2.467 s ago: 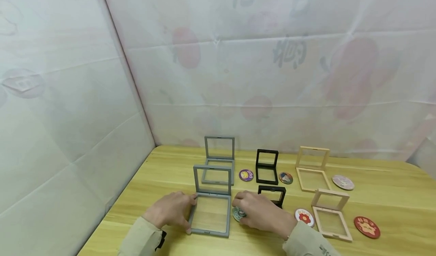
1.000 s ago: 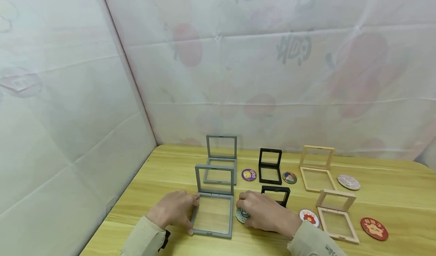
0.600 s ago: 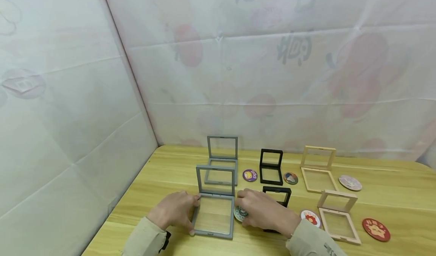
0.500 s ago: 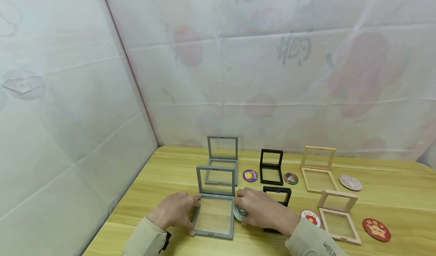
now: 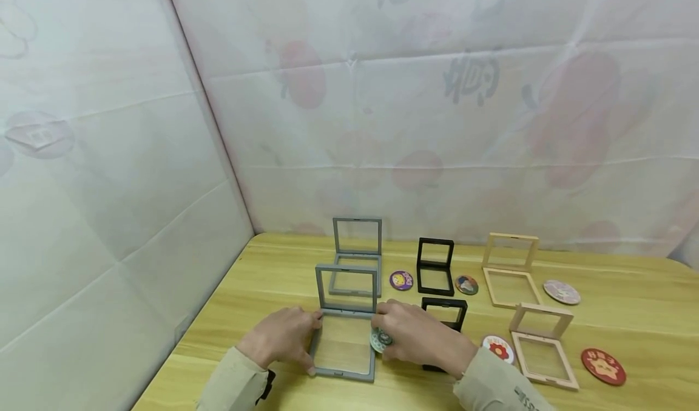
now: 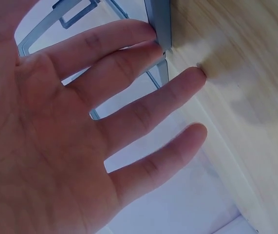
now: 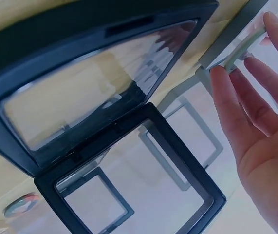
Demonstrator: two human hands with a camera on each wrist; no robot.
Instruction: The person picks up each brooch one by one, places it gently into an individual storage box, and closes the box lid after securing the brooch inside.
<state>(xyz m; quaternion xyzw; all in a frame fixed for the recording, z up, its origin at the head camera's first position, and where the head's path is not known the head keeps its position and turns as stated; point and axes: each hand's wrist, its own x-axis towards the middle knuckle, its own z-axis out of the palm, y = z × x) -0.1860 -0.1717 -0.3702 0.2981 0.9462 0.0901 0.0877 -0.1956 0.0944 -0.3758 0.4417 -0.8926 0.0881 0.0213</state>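
The left hand (image 5: 281, 338) rests against the left side of the near gray frame (image 5: 344, 375), fingers straight and spread, apparently steadying it. The right hand (image 5: 417, 335) pinches the green badge (image 5: 380, 340) between thumb and fingertips; the badge is at the frame's right edge, overlapping the rim in the head view. The step in hand looks like bringing the badge to the frame; the next move probably calls for clearing that rim without nudging the frame.
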